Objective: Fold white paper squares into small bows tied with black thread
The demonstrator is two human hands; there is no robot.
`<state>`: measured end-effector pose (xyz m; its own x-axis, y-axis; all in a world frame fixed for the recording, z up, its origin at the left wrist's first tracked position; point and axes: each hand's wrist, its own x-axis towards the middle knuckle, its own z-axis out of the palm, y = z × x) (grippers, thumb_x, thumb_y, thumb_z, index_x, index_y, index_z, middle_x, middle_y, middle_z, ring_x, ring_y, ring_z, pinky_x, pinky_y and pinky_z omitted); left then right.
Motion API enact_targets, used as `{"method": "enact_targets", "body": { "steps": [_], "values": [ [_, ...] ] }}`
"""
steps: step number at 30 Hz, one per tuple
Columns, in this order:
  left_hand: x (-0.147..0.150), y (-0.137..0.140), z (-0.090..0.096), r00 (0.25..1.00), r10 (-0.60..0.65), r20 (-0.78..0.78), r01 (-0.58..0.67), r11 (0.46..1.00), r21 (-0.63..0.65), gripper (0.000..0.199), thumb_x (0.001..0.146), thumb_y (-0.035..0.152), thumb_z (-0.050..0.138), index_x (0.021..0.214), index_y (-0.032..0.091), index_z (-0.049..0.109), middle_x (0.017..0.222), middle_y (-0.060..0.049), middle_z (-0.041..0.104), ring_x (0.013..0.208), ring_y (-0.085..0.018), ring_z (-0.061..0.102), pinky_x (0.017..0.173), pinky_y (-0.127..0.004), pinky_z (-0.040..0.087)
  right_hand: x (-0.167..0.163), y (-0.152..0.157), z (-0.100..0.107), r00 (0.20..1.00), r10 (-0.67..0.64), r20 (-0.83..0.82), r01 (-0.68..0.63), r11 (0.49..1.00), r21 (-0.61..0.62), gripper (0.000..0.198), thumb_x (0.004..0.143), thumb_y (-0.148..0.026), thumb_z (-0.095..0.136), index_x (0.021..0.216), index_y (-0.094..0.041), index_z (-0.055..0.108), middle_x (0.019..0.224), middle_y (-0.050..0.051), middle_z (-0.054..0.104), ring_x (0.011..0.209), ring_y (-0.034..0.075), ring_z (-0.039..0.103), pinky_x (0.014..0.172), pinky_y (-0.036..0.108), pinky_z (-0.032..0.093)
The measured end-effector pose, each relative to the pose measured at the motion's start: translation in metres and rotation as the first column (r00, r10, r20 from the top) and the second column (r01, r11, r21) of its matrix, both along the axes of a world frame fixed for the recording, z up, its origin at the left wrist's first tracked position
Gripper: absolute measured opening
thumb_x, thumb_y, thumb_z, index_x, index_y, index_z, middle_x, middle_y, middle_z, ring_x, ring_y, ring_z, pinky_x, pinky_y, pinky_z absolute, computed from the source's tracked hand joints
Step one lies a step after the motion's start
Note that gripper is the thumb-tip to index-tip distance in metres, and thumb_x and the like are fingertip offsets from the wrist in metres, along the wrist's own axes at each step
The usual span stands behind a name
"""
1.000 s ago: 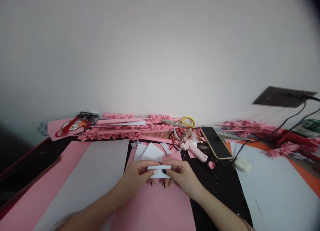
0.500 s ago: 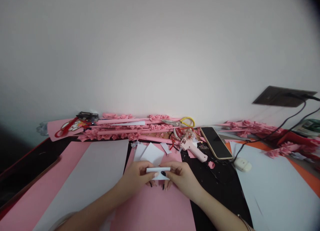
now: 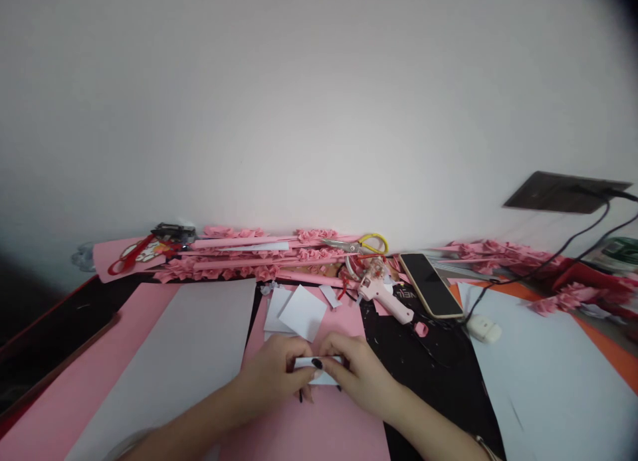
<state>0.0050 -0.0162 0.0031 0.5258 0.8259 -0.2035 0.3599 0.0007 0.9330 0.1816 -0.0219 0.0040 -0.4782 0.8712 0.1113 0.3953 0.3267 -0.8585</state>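
Observation:
A small piece of white paper [image 3: 326, 378], its far edge folded or rolled over, is pinched between both my hands. My left hand [image 3: 276, 374] grips its left end, thumb on top and fingers underneath. My right hand [image 3: 361, 374] closes on the right end, with the dark-nailed thumb pressing near the middle. Under the hands lies a large pink sheet [image 3: 304, 428]. Just beyond them, white paper squares [image 3: 304, 313] rest overlapping on that sheet. A small white paper strip [image 3: 329, 296] lies to their right.
A pink glue gun [image 3: 389, 300], a phone [image 3: 431, 286] and a white case [image 3: 484, 329] lie to the right. Yellow-handled scissors [image 3: 373, 242] and pink paper flowers [image 3: 269, 272] line the wall. Large white sheets [image 3: 184, 355] flank the pink one. Cables run to a wall socket [image 3: 563, 192].
Both hands have moved nearer to me with the white paper, uncovering more of the squares. The right thumb has shifted left, close to the left thumb.

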Motion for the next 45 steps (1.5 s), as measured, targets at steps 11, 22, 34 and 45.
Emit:
{"method": "enact_targets", "body": {
  "steps": [11,22,34,45],
  "values": [
    [-0.001,-0.001,-0.006,0.992,-0.013,0.124,0.027,0.994,-0.11,0.011,0.071,0.019,0.054,0.061,0.017,0.05,0.054,0.003,0.06,0.053,-0.016,0.065,0.049,-0.022,0.046,0.002,0.001,-0.005,0.996,-0.085,0.013,0.085,0.996,-0.016,0.042,0.075,-0.024,0.06,0.05,-0.019,0.026,0.046,-0.009,0.021,0.045,0.006,0.02,0.042,0.019,0.016],
    [-0.004,0.005,-0.002,0.973,0.048,0.224,-0.004,0.981,-0.192,0.012,0.073,0.024,0.058,0.066,0.014,0.056,0.054,0.0,0.064,0.05,-0.014,0.062,0.05,-0.022,0.047,0.008,0.009,-0.007,0.975,-0.191,-0.111,0.191,0.982,-0.009,0.045,0.077,-0.034,0.058,0.049,-0.019,0.026,0.047,-0.008,0.023,0.046,0.007,0.022,0.043,0.02,0.018],
    [-0.006,0.007,-0.003,0.992,0.078,0.095,-0.081,0.996,0.036,0.012,0.076,0.025,0.055,0.072,0.016,0.061,0.06,0.001,0.063,0.058,-0.014,0.059,0.056,-0.022,0.043,0.005,0.005,-0.009,0.977,-0.173,-0.128,0.156,0.979,-0.134,0.021,0.083,-0.028,0.05,0.066,-0.015,0.053,0.044,-0.004,0.049,0.035,0.008,0.042,0.037,0.017,0.028],
    [-0.006,0.003,0.005,0.99,0.136,-0.022,-0.129,0.971,0.201,0.027,0.08,0.033,0.048,0.06,0.016,0.054,0.053,0.005,0.04,0.052,-0.01,0.035,0.049,-0.021,0.026,0.004,0.002,-0.008,0.987,-0.126,-0.105,0.116,0.989,-0.09,0.024,0.083,-0.029,0.051,0.064,-0.015,0.052,0.043,-0.005,0.047,0.037,0.008,0.044,0.038,0.017,0.031]
  ]
}}
